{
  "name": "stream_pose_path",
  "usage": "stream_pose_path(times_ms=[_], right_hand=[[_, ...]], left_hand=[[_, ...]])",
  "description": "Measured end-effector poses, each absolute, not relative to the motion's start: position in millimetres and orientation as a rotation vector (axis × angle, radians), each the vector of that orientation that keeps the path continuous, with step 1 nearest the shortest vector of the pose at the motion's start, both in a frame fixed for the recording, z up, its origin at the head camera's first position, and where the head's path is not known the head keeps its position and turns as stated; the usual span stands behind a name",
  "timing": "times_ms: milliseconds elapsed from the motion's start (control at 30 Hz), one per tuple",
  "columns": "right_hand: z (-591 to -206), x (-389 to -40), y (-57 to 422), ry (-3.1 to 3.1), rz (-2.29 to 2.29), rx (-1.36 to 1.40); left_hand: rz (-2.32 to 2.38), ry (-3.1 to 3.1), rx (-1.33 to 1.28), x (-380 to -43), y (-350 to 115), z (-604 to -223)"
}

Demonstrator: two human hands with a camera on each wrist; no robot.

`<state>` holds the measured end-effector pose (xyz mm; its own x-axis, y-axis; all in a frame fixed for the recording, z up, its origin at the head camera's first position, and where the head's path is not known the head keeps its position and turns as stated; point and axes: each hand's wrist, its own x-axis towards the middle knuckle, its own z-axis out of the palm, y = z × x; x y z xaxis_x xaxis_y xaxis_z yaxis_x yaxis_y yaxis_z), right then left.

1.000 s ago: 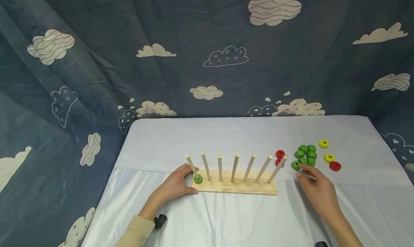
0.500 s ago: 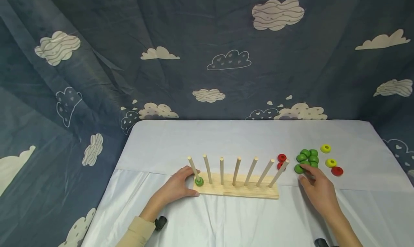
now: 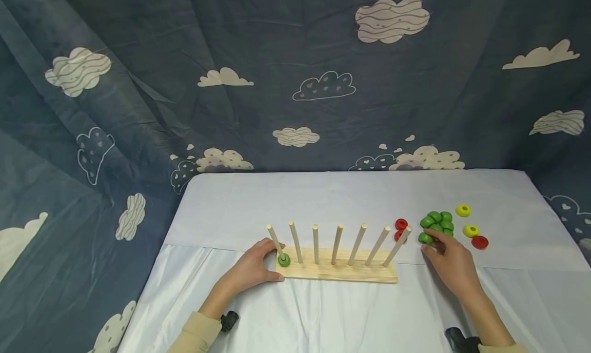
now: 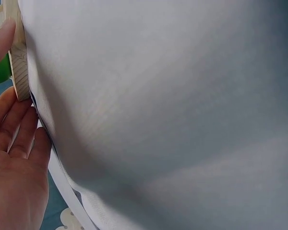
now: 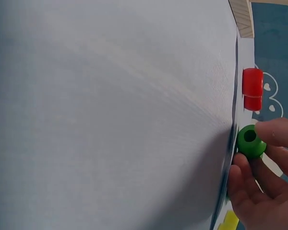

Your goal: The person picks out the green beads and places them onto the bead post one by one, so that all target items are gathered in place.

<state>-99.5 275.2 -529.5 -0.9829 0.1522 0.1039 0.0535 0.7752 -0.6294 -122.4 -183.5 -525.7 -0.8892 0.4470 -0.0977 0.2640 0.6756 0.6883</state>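
Observation:
My left hand (image 3: 251, 266) grips the left end of a wooden peg board (image 3: 351, 274), thumb at the near edge and fingers at the far side. Seven would be too many to tally, so several upright pegs (image 3: 315, 244) stand in a row along it. A green bead (image 3: 283, 260) sits at the foot of the leftmost peg. To the right of the board, my right hand (image 3: 450, 266) pinches another green bead (image 3: 425, 238) between thumb and fingers. In the right wrist view that bead (image 5: 252, 143) is tipped, its hole facing the camera.
Several green beads (image 3: 434, 217) lie clustered just beyond my right hand. Two red beads (image 3: 401, 223) lie behind the rightmost peg. Farther right are two yellow beads (image 3: 463, 210) and a red bead (image 3: 479, 242). A dark cloud-print cloth (image 3: 295, 106) hangs behind the white-covered table (image 3: 258, 199).
My right fingers have closed on the green bead at the cluster's near left, and it has tipped so its hole no longer faces up. My left hand stays on the board.

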Motion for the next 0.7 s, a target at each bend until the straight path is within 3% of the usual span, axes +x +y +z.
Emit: stream_pose_path(times_ms=[700], right_hand=[[-527.8,-99.3,277.9,-2.790,1.032,-0.175]], left_hand=[[1.023,2.628,0.564,-121.9,-182.9,-524.7]])
